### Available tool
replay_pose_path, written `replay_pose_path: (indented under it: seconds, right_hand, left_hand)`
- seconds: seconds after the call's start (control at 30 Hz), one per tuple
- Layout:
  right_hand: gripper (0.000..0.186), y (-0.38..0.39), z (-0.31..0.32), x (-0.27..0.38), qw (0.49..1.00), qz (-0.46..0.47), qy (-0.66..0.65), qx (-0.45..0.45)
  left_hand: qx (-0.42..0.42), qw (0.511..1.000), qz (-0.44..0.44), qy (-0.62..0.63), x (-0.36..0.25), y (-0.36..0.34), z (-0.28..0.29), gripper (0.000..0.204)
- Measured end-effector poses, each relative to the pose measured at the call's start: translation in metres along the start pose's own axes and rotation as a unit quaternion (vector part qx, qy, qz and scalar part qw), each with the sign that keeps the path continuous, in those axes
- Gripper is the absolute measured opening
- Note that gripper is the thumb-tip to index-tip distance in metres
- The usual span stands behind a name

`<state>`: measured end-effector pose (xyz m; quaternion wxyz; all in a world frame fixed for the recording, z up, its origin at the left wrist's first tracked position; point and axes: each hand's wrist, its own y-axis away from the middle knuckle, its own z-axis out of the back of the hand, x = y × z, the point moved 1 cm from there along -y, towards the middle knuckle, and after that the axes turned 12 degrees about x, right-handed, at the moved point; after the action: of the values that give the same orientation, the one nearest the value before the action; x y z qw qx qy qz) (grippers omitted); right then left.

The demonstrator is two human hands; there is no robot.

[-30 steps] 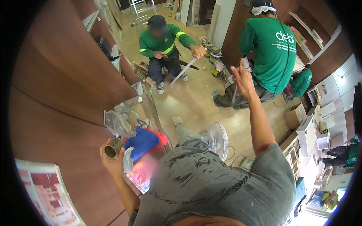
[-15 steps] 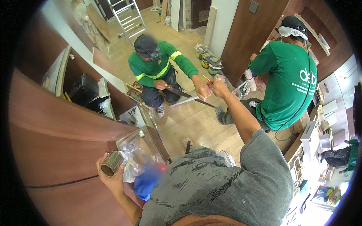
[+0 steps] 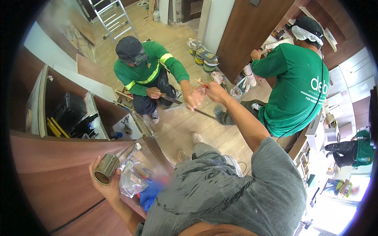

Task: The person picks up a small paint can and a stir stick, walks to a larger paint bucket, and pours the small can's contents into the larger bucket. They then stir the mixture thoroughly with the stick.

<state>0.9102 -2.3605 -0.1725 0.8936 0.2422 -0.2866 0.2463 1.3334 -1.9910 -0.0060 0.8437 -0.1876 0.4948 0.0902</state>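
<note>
My left hand (image 3: 109, 188) is closed round an open metal can (image 3: 107, 168), tilted so its mouth shows. At the end of my outstretched arm, my right hand (image 3: 215, 93) pinches a thin wooden stick (image 3: 200, 82). Right beside it is the blurred hand (image 3: 193, 96) of a crouching person in green; I cannot make out whether the two hands touch. That person's other hand (image 3: 154, 93) grips a long dark blade-like tool (image 3: 202, 114) reaching across below our hands.
Next to the can hangs a clear plastic bag (image 3: 132, 182). Paint pails (image 3: 210, 65) stand by the brown panel. Another person in green (image 3: 295, 90) sits at the right with a cable. A stepladder (image 3: 114, 19) stands behind, and an open cabinet (image 3: 73, 114) is at left.
My view has shifted, so the crouching person appears further left. That person's hand is now closer to mine. The can remains in my left hand and the stick in my right.
</note>
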Motion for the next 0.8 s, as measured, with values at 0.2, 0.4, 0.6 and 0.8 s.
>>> replay_pose_path:
  seconds: [0.2, 0.4, 0.6, 0.8]
  right_hand:
    - [0.041, -0.025, 0.003, 0.037, 0.982, 0.164, -0.044, 0.081]
    - [0.039, -0.042, 0.076, 0.005, 0.964, 0.199, -0.173, 0.036]
    - [0.037, -0.091, 0.134, -0.038, 0.94, 0.191, -0.261, -0.11]
    - [0.048, -0.141, 0.187, -0.022, 0.955, 0.205, -0.146, -0.158]
  left_hand:
    - [-0.022, 0.999, -0.005, -0.03, -0.036, -0.028, -0.032, 0.077]
    - [-0.099, 0.99, -0.034, -0.089, -0.085, -0.048, -0.093, 0.082]
    - [-0.078, 0.99, -0.057, -0.106, -0.121, -0.074, -0.149, 0.088]
    - [-0.018, 0.997, 0.062, 0.052, -0.145, -0.136, -0.247, 0.079]
